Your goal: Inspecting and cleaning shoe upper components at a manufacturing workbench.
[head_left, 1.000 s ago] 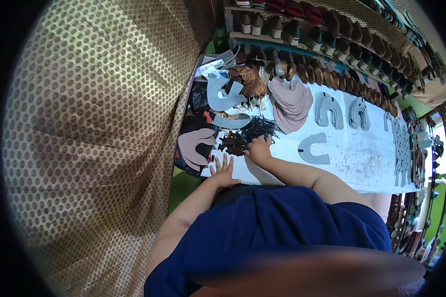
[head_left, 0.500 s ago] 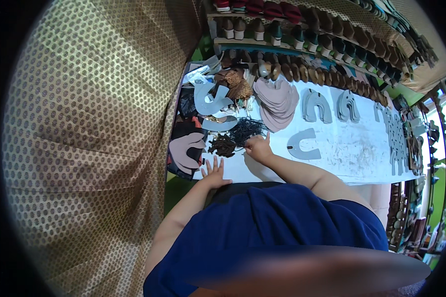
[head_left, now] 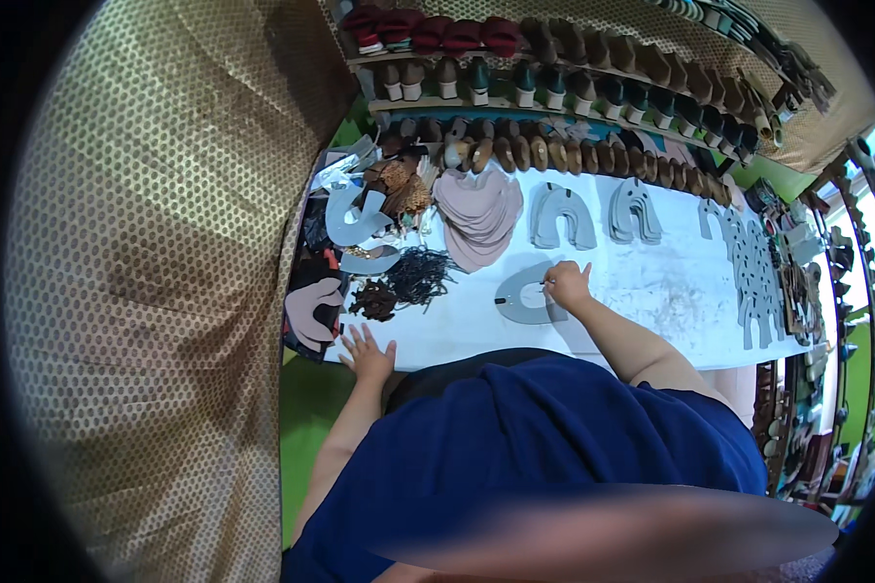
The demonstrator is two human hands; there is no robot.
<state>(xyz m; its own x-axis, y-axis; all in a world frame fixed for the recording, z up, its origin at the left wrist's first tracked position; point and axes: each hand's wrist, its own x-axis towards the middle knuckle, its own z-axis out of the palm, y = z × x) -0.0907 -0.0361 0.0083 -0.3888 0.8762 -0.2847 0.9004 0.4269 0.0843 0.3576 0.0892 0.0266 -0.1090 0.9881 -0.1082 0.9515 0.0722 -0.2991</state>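
Observation:
Fingers pinched, my right hand (head_left: 568,284) is at the open end of a grey U-shaped cut piece (head_left: 515,309) on the white-covered table. A small dark strip shows at its fingertips, too small to make out fully. The grey piece has a black mark at its curved left end. My left hand (head_left: 367,356) rests flat with spread fingers on the table's near edge, holding nothing. Beyond it lie a pile of dark brown strips (head_left: 373,300) and a tangle of thin black strips (head_left: 421,277).
Pink cut pieces (head_left: 478,223) lie stacked behind, with grey U-shaped stacks (head_left: 562,219) to their right. More grey pieces (head_left: 752,277) line the right end. Shoes (head_left: 554,151) stand in rows at the back. A patterned curtain (head_left: 165,291) hangs left.
My right hand has moved right, from the black and brown strips to the grey U-shaped piece. My left hand stays flat at the table edge. The view has shifted to the right.

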